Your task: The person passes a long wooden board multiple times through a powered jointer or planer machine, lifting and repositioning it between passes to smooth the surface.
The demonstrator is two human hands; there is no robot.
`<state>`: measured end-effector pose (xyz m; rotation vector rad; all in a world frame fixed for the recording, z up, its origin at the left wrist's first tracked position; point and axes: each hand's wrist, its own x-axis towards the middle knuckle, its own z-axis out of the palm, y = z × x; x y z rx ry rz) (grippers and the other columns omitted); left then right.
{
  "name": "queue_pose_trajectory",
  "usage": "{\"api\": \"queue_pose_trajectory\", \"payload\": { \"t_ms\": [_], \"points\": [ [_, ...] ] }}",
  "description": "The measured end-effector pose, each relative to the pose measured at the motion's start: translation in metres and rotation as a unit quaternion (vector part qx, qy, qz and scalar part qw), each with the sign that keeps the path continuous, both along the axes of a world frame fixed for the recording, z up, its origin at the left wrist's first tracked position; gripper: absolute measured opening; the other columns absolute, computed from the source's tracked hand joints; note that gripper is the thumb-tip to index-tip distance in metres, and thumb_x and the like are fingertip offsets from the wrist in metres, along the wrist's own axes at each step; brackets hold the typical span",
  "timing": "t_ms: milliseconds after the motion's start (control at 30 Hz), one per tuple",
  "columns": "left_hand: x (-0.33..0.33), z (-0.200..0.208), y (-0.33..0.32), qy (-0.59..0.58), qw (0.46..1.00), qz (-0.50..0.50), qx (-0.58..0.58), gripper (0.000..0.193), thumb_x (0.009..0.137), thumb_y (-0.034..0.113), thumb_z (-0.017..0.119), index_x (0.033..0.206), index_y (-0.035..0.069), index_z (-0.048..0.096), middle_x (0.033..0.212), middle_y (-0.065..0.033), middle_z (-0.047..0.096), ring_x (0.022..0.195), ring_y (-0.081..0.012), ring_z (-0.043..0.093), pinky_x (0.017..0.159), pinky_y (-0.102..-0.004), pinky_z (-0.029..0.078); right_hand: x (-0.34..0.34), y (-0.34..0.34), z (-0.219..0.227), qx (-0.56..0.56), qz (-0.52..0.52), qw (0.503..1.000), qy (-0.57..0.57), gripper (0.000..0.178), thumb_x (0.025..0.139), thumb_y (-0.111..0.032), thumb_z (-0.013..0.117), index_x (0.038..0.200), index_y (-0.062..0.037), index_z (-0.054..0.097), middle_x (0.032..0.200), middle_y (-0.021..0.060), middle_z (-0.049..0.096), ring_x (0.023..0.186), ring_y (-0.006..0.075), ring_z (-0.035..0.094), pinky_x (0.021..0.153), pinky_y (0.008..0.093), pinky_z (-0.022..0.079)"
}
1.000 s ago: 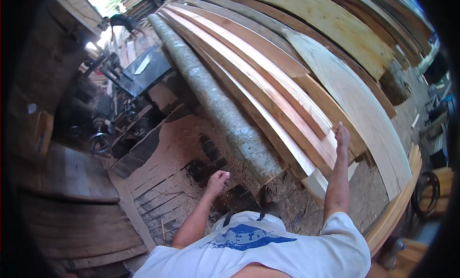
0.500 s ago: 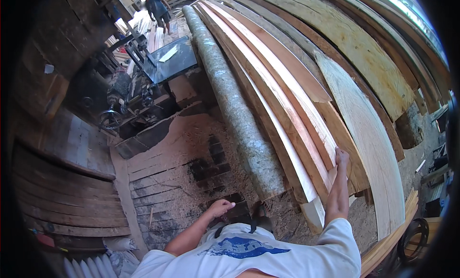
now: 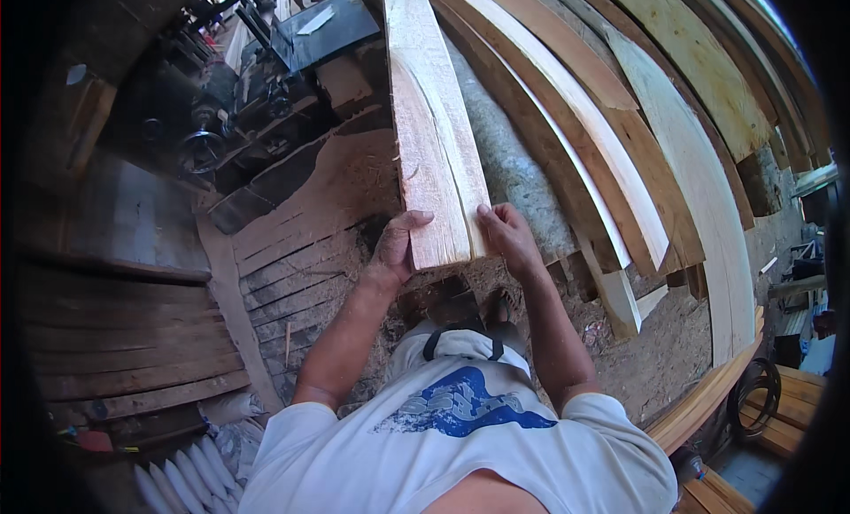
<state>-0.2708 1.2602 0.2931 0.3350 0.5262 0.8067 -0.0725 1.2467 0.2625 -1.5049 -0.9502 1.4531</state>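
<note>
A long, pale sawn plank (image 3: 436,151) points away from me, its near end level with my waist. My left hand (image 3: 396,241) grips the left edge of that end, thumb on the top face. On the opposite edge my right hand (image 3: 511,235) is closed the same way, thumb on top and fingers underneath. A crack runs along the plank's face. Just right of it, partly covered, lies a grey-barked log (image 3: 513,151). Beyond the log rest several more sawn planks (image 3: 575,115) side by side.
A saw machine with a dark metal table (image 3: 332,27) and a handwheel (image 3: 203,151) stands at the far left. Sawdust (image 3: 341,173) covers the slatted floor. Wide slabs (image 3: 686,62) fill the right side. A black coiled hose (image 3: 757,394) lies at the lower right.
My right hand has brought a plank from the stack leftward, over the log. My left hand, empty before, now holds its other edge. The person at the back is mostly out of view.
</note>
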Motion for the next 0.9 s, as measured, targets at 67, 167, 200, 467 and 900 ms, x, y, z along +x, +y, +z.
{"api": "queue_pose_trajectory", "payload": {
  "t_ms": [67, 167, 200, 467, 900],
  "points": [
    [-0.017, -0.046, -0.005, 0.021, 1.000, -0.001, -0.013, 0.063, 0.078, 0.019, 0.063, 0.131, -0.005, 0.039, 0.125, -0.0207, 0.052, 0.110, -0.0309, 0.057, 0.099, -0.0437, 0.044, -0.026, 0.022, -0.043, -0.031, -0.022, 0.996, 0.080, 0.054, 0.088, -0.048, 0.056, 0.102, 0.0047, 0.059, 0.091, 0.0134, 0.065, 0.083, 0.0171, 0.059, 0.074, 0.0335, 0.048],
    [-0.024, -0.111, -0.013, 0.131, 0.990, 0.040, -0.044, 0.057, 0.080, 0.023, 0.069, 0.125, -0.003, 0.048, 0.119, -0.0157, 0.058, 0.106, -0.0267, 0.059, 0.094, -0.0407, 0.047, -0.046, 0.021, -0.094, 0.022, 0.006, 0.997, -0.074, 0.063, 0.086, -0.054, 0.054, 0.106, 0.0059, 0.056, 0.097, 0.0196, 0.065, 0.088, 0.0241, 0.062, 0.077, 0.0360, 0.048],
    [-0.027, -0.142, -0.016, 0.125, 0.990, 0.042, -0.049, 0.057, 0.080, 0.023, 0.069, 0.125, -0.003, 0.048, 0.119, -0.0157, 0.058, 0.106, -0.0267, 0.059, 0.094, -0.0407, 0.047, -0.050, 0.019, -0.109, 0.018, 0.009, 0.997, -0.080, 0.063, 0.086, -0.054, 0.054, 0.106, 0.0059, 0.056, 0.097, 0.0196, 0.065, 0.088, 0.0241, 0.062, 0.077, 0.0360, 0.048],
    [-0.123, -0.235, -0.051, 0.253, 0.964, 0.069, -0.039, 0.058, 0.081, 0.025, 0.070, 0.127, -0.003, 0.048, 0.118, -0.0129, 0.059, 0.106, -0.0244, 0.060, 0.092, -0.0389, 0.048, -0.155, -0.007, -0.156, -0.022, 0.028, 0.974, -0.225, 0.076, 0.069, -0.051, 0.074, 0.110, 0.0092, 0.050, 0.100, 0.0314, 0.062, 0.095, 0.0387, 0.063, 0.080, 0.0421, 0.050],
    [-0.197, -0.300, -0.140, 0.304, 0.947, 0.081, -0.068, 0.061, 0.077, 0.038, 0.072, 0.124, 0.004, 0.053, 0.116, -0.0082, 0.060, 0.109, -0.0213, 0.056, 0.094, -0.0368, 0.043, -0.235, -0.090, -0.215, -0.065, 0.044, 0.979, -0.191, 0.065, 0.074, -0.044, 0.074, 0.105, 0.0042, 0.044, 0.096, 0.0298, 0.062, 0.093, 0.0400, 0.063, 0.078, 0.0417, 0.050]
  ]
}}
